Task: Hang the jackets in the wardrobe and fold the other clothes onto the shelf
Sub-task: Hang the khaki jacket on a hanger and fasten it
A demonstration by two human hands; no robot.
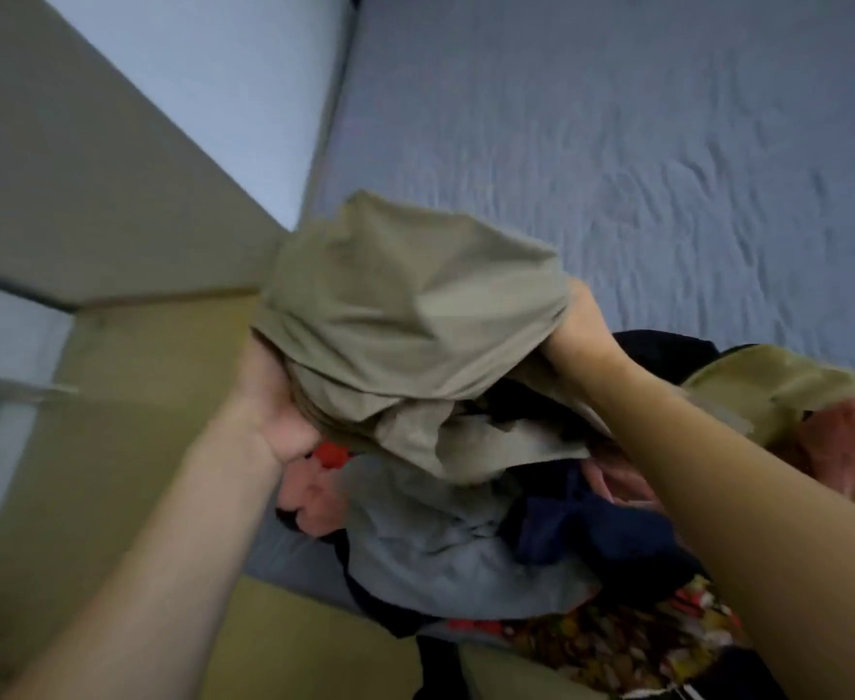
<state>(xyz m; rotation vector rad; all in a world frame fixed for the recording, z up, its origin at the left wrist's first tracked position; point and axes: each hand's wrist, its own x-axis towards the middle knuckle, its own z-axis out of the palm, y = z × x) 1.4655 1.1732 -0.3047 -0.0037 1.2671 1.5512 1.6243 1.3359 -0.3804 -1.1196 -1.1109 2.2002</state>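
Clearly early: nothing visibly hung or shelved; no wardrobe in view.
In hand: khaki garment [405, 315], mid-frame, lifted above the pile.
Grip: left hand [268, 396] clamped on its left edge; right hand [579, 330] seemingly clamped on its right, fingers hidden.
Left: clothes pile [491, 538], lower right, on the bed [667, 144].

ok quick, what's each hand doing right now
Left hand: grips the khaki garment from below.
Right hand: holds the same khaki garment, fingers hidden under the cloth.
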